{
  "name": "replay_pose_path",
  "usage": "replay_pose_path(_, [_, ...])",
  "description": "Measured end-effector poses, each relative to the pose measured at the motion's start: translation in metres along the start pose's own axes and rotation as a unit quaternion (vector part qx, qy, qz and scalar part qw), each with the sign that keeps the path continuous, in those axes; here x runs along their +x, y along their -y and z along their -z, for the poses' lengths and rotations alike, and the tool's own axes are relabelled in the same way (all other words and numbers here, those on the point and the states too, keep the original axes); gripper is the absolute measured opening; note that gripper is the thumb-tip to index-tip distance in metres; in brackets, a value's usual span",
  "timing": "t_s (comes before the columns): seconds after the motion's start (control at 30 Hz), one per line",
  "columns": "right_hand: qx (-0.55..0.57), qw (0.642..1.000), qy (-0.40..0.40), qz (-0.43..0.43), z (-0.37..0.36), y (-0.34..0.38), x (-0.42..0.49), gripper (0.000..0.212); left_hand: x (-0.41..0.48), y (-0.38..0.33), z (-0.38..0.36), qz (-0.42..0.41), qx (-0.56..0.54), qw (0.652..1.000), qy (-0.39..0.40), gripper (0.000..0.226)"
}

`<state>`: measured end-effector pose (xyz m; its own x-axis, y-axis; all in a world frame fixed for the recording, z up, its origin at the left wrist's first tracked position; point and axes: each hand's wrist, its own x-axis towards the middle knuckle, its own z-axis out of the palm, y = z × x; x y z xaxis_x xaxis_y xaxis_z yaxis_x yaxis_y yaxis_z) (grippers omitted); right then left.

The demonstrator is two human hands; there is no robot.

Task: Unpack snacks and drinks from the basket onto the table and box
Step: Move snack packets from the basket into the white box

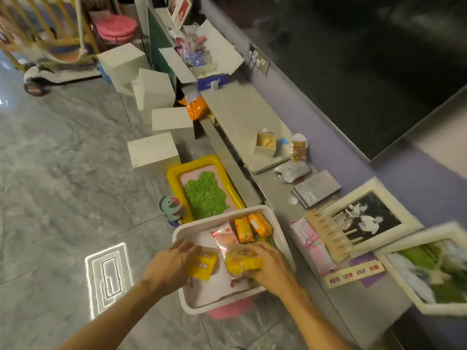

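We can make out very little writing here. The flat yellow packet (pixel 203 265) in the white basket (pixel 275 223), under the fingers of the left hand (pixel 169 266), carries red characters on its face, but they are too blurred for us to read. The yellow packet (pixel 243 261) under the right hand (pixel 269 267) has a red band at its end with pale marks that we cannot decipher. The grey booklet (pixel 316 189) on the table (pixel 353 306) bears a small white label with dark print, too small for us to tell.
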<state>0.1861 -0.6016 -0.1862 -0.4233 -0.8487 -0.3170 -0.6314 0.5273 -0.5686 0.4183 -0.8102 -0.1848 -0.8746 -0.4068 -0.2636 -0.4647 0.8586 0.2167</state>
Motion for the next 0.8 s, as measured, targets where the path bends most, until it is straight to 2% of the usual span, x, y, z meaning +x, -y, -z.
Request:
replay_pose_path(0.17, [0.021, 0.997, -0.07, -0.013, 0.127, 0.073, -0.052, 0.07, -0.009, -0.039, 0.168, -0.025, -0.013, 0.998, -0.058, 0.047])
replay_pose_path(0.4, [0.032, 0.975, -0.216, -0.037, 0.281, 0.172, -0.152, 0.047, -0.044, -0.111, 0.359, -0.093, -0.087, 0.984, -0.122, 0.079])
replay_pose_path(0.47, [0.022, 0.967, -0.246, -0.057, 0.309, 0.186, -0.191, 0.043, -0.058, -0.137, 0.394, -0.127, -0.113, 0.975, -0.142, 0.079])
replay_pose_path(0.57, [0.028, 0.951, -0.293, -0.095, 0.339, 0.197, -0.256, 0.054, -0.075, -0.186, 0.433, -0.183, -0.104, 0.965, -0.154, 0.055])
replay_pose_path(0.7, [0.013, 0.929, -0.344, -0.139, 0.36, 0.176, -0.345, 0.081, -0.092, -0.269, 0.456, -0.241, -0.082, 0.957, -0.138, 0.066])
replay_pose_path(0.8, [0.015, 0.91, -0.372, -0.183, 0.366, 0.148, -0.419, 0.084, -0.106, -0.344, 0.449, -0.283, -0.066, 0.949, -0.119, 0.072])
